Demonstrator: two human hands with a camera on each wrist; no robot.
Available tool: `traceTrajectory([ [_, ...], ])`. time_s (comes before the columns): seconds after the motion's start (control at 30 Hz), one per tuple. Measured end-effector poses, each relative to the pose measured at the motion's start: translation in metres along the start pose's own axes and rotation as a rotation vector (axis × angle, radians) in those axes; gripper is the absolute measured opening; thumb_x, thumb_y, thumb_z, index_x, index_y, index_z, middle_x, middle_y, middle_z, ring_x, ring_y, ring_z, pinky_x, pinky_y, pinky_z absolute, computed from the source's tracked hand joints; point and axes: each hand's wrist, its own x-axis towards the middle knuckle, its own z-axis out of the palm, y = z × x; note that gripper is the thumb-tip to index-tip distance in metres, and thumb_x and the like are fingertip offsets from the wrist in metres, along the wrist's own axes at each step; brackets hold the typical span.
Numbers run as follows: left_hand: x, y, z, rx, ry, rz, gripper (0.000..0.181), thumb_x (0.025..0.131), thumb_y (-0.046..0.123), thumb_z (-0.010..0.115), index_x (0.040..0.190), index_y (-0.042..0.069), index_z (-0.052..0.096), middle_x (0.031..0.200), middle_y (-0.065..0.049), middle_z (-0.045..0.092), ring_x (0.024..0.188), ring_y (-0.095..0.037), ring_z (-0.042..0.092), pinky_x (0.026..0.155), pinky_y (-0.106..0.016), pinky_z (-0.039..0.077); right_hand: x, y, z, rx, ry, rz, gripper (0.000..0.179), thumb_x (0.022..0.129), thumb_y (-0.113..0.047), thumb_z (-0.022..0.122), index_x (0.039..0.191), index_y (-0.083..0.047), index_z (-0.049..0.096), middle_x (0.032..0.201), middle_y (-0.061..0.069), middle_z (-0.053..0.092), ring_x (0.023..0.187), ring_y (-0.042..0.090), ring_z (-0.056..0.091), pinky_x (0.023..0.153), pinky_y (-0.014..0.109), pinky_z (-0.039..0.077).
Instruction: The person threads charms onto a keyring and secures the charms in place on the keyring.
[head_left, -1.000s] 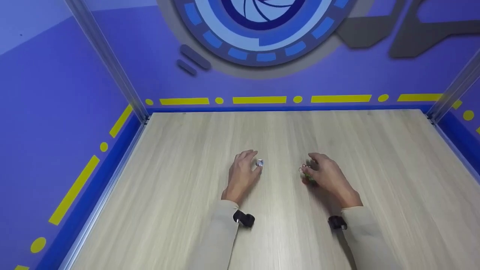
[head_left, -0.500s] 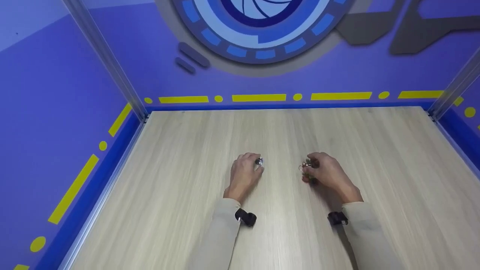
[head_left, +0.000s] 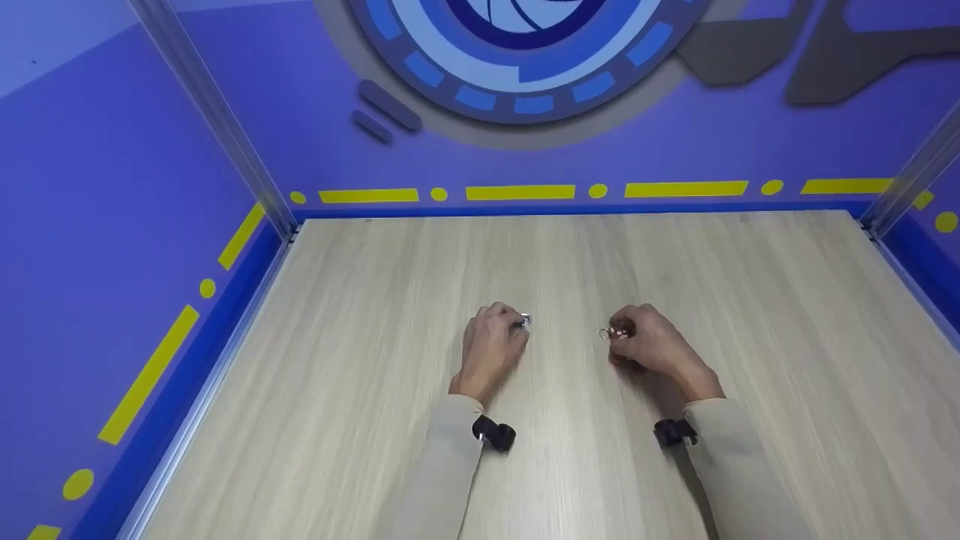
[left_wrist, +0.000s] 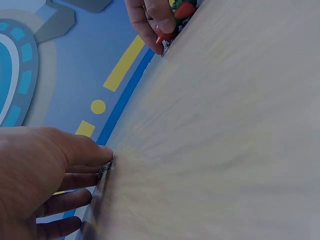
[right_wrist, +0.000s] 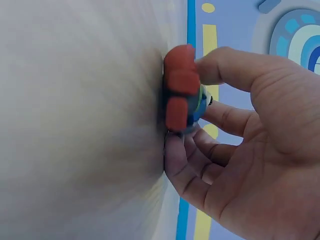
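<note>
In the head view my left hand pinches a small shiny silver piece between thumb and fingers, low over the tabletop. Its exact kind is too small to tell. My right hand holds a little figure keychain, with a metal ring poking out toward the left. Seen from the right wrist, the toy figure has red, blue and green parts and lies against the table, thumb on one side and fingertips on the other. My fingers hide part of it. A gap separates the two hands.
The pale wood-grain table meets a blue-purple wall with yellow marks behind it. Metal posts stand at the corners. Each wrist wears a black camera band.
My left fingers have closed on the silver piece, which has shifted slightly right. My right fingers have closed in around the figure keychain; its arm has hardly moved.
</note>
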Motion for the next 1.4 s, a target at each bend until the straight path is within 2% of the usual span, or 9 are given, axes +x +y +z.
traceTrajectory([
  [0.07, 0.0000, 0.0002, -0.0004, 0.005, 0.014, 0.005, 0.014, 0.095, 0.016, 0.076, 0.106, 0.011, 0.084, 0.107, -0.001, 0.074, 0.098, -0.024, 0.068, 0.088, -0.041, 0.055, 0.0009, 0.0003, 0.0002, -0.024, -0.001, -0.006, 0.032, 0.088, -0.002, 0.072, 0.119, 0.006, 0.067, 0.110, 0.019, 0.057, 0.092, 0.028, 0.058, 0.076, 0.039, 0.054],
  [0.23, 0.0001, 0.0015, -0.0010, 0.013, 0.048, 0.002, 0.009, 0.093, 0.018, 0.080, 0.099, 0.014, 0.086, 0.100, 0.003, 0.076, 0.094, -0.022, 0.069, 0.083, -0.037, 0.056, 0.0019, 0.0006, 0.0012, -0.055, -0.009, -0.002, 0.032, 0.086, -0.002, 0.074, 0.117, 0.004, 0.066, 0.109, 0.018, 0.058, 0.095, 0.030, 0.057, 0.081, 0.042, 0.051],
  [0.43, -0.0005, 0.0029, -0.0013, 0.002, 0.037, -0.045, 0.007, 0.092, 0.020, 0.082, 0.096, 0.017, 0.086, 0.098, 0.007, 0.075, 0.093, -0.018, 0.069, 0.082, -0.032, 0.056, 0.0018, 0.0000, 0.0024, -0.093, -0.016, -0.003, 0.035, 0.083, -0.002, 0.076, 0.116, 0.001, 0.065, 0.107, 0.015, 0.061, 0.100, 0.032, 0.055, 0.086, 0.046, 0.049],
  [0.57, -0.0003, 0.0039, -0.0015, 0.000, 0.045, -0.055, 0.005, 0.091, 0.018, 0.082, 0.092, 0.018, 0.086, 0.094, 0.007, 0.075, 0.090, -0.016, 0.069, 0.078, -0.031, 0.056, 0.0006, -0.0004, 0.0021, -0.073, -0.019, 0.011, 0.033, 0.086, -0.005, 0.075, 0.117, 0.000, 0.065, 0.108, 0.016, 0.059, 0.099, 0.031, 0.054, 0.081, 0.043, 0.050],
  [0.8, 0.0002, 0.0070, -0.0026, 0.022, 0.032, -0.069, 0.005, 0.091, 0.017, 0.082, 0.088, 0.017, 0.086, 0.090, 0.006, 0.073, 0.087, -0.016, 0.069, 0.074, -0.030, 0.056, 0.0008, -0.0014, 0.0051, -0.006, 0.009, 0.070, 0.024, 0.100, -0.015, 0.071, 0.117, 0.001, 0.064, 0.109, 0.018, 0.062, 0.087, 0.026, 0.059, 0.071, 0.036, 0.051],
  [1.07, -0.0025, 0.0087, -0.0032, 0.034, 0.013, -0.083, 0.011, 0.090, 0.017, 0.080, 0.080, 0.013, 0.080, 0.082, 0.004, 0.065, 0.078, -0.015, 0.063, 0.069, -0.032, 0.054, 0.0010, -0.0013, 0.0058, -0.046, 0.041, 0.083, 0.014, 0.100, -0.011, 0.071, 0.105, 0.001, 0.068, 0.103, 0.015, 0.066, 0.086, 0.026, 0.060, 0.072, 0.037, 0.051],
  [1.4, -0.0049, 0.0054, -0.0045, 0.049, -0.033, -0.057, 0.013, 0.086, 0.020, 0.080, 0.076, 0.014, 0.073, 0.082, 0.006, 0.059, 0.079, -0.015, 0.058, 0.072, -0.034, 0.051, -0.0008, 0.0001, 0.0053, -0.036, 0.022, 0.109, 0.010, 0.098, -0.013, 0.071, 0.098, -0.003, 0.068, 0.091, 0.009, 0.065, 0.069, 0.019, 0.057, 0.058, 0.032, 0.049],
])
